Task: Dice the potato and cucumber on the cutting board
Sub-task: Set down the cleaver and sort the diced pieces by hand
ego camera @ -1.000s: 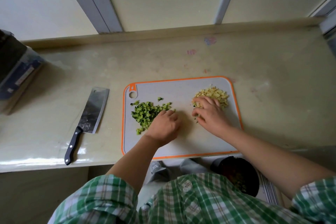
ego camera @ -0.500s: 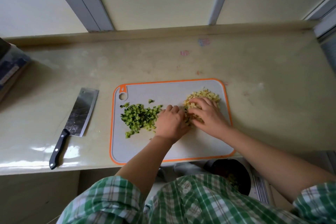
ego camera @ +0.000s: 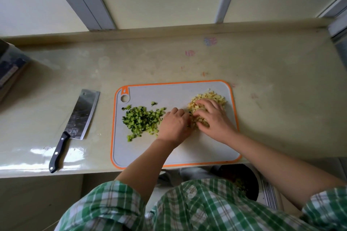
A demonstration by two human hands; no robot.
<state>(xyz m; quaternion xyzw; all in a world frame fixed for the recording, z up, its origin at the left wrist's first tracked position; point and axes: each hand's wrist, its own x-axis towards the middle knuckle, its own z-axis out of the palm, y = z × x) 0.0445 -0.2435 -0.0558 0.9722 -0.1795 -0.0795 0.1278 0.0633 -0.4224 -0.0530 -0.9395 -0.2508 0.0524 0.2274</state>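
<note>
Left hand [ego camera: 175, 125] has shifted right, off the cucumber dice [ego camera: 142, 120] and up against the potato dice [ego camera: 212, 97]. Both hands now bracket that one pile.

Left to right:
- Box [ego camera: 9, 69] at the far left edge of the counter [ego camera: 281, 84], cropped, contents not readable.
- Cleaver [ego camera: 82, 116] flat on the counter, just left of the cutting board [ego camera: 169, 152] and not touching it. Long axis runs near-to-far; the handle points toward the person and the blade away, tilted right. No hand on it.
- Cucumber dice: loose green heap on the board's left half, with a few strays at its far and near edges. Untouched.
- Left hand: knuckles up, fingers curled under at the potato pile's left flank and touching it. Fingertips are hidden, so I can't tell whether it holds any pieces.
- Potato dice: pale heap on the board's right half toward the far corner, sitting between the two hands.
- Right hand [ego camera: 214, 120]: draped over the pile from the near-right, fingers spread and lightly bent, resting on the dice, not closed round anything.
- Dark bowl [ego camera: 242, 180] below the counter edge, under the right forearm.

Read: no whole pieces are visible, so the dicing looks finished and this is gathering. The pile lies right of the left hand and under the right one, so squeezing inward consolidates it. If more cutting is needed, the left hand is nearer the cleaver.
</note>
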